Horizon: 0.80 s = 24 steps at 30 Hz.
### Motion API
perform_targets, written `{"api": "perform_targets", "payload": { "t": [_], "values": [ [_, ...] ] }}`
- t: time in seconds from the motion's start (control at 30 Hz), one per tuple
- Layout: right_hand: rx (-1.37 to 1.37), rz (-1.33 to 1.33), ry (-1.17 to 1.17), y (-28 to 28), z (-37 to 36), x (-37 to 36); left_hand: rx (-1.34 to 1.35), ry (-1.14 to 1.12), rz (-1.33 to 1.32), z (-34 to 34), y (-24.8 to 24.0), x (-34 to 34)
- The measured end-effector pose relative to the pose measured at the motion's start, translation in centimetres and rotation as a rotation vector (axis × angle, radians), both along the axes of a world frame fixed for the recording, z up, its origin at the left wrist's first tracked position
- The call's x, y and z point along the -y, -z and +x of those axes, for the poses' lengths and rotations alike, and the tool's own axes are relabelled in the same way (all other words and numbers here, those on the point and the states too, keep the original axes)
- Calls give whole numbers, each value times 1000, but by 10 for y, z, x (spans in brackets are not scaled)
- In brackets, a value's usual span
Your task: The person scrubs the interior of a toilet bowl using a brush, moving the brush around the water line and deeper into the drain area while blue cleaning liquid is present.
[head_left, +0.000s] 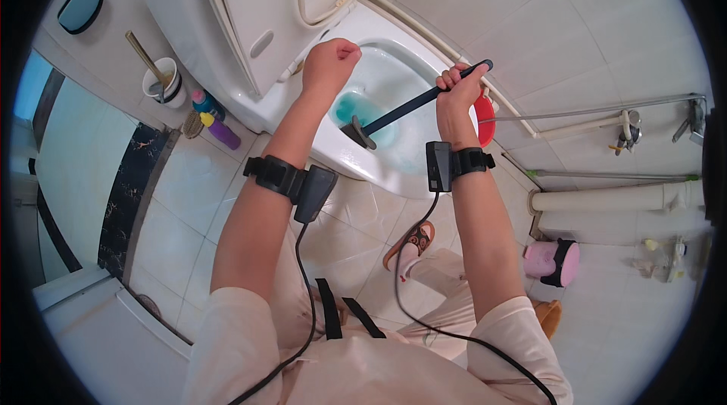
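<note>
My right hand [460, 87] is wrapped round the upper end of a toilet brush [401, 108] with a long dark handle. Its flat grey-black head reaches down to the near left rim of the white toilet bowl [394, 170]. Blue-green liquid [360, 110] lies at the bottom of the bowl. Over the bowl's left rim, my left hand [330, 64] is closed in a fist, and I see nothing in it. Behind that hand the toilet seat and lid [265, 11] stand raised.
Left of the toilet, a white brush holder [164, 83] hangs on the wall above a purple bottle [219, 131] and a blue bottle [207, 104]. A red container [485, 119] is at the bowl's right. Pipes [613, 199] and a pink container [551, 262] line the right side.
</note>
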State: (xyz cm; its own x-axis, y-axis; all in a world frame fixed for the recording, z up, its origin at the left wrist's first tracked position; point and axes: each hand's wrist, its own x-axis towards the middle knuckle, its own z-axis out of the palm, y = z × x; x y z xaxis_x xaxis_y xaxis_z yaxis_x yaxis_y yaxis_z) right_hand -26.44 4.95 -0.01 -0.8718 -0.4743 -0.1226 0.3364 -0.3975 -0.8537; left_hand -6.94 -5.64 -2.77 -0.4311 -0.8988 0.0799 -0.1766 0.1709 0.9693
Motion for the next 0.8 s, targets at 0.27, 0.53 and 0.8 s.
{"api": "perform_targets", "payload": {
  "t": [0.27,0.53,0.8],
  "values": [
    [-211,68,-267,-22,10,-4,40,-26,-21,18,-2,-5],
    [-84,-47,-46,-5,10,1,53,-38,-27,19,-24,-17],
    [-282,-72,-218,-29,79,22,37,-53,-77,25,-24,-16]
  ]
}}
